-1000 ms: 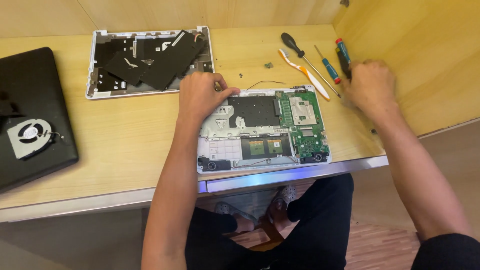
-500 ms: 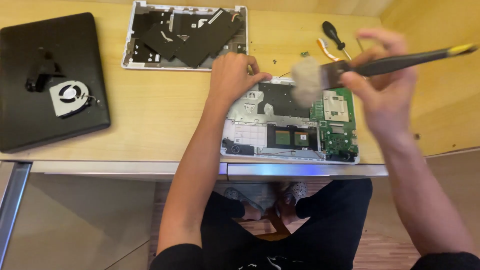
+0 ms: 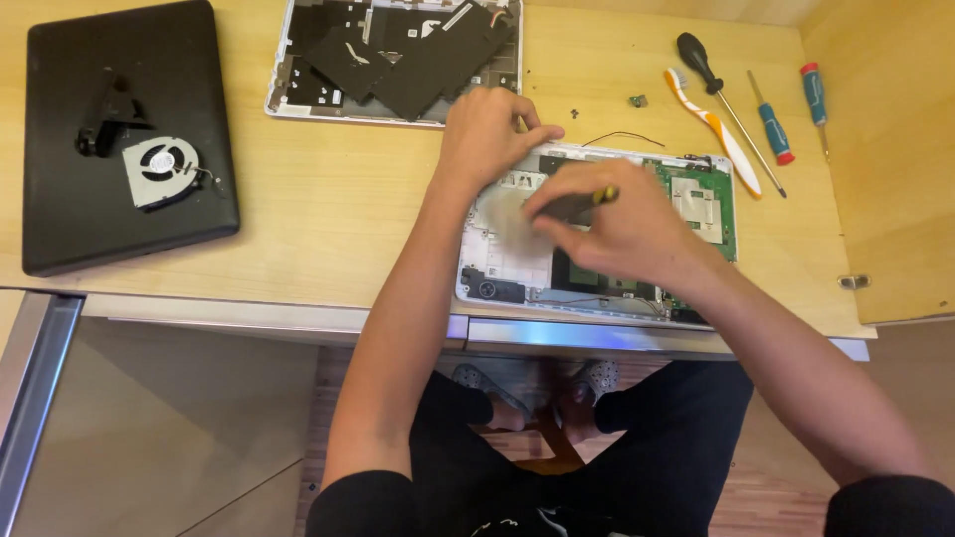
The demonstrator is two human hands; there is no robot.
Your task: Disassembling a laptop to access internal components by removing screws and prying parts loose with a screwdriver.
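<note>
An opened white laptop base [image 3: 497, 278] with a green circuit board [image 3: 701, 199] lies at the desk's near edge. My left hand [image 3: 487, 134] rests flat on its upper left corner. My right hand [image 3: 612, 234] is over the middle of the laptop, closed around a brush with a dark handle [image 3: 577, 202] and a yellow tip. The brush's pale bristles [image 3: 502, 214] are blurred over the white left part of the base.
A white bottom cover with black sheets [image 3: 398, 55] lies behind the laptop. At left a closed black laptop [image 3: 60, 199] carries a small fan [image 3: 159, 171]. At right lie a toothbrush [image 3: 716, 129], a black-handled screwdriver [image 3: 711, 75] and two small blue-red screwdrivers [image 3: 771, 119]. A wooden side wall [image 3: 885, 149] closes the right.
My right hand lifted the brush from the tools at right, then brought it down onto the open laptop. The left hand has stayed on the laptop's upper left corner.
</note>
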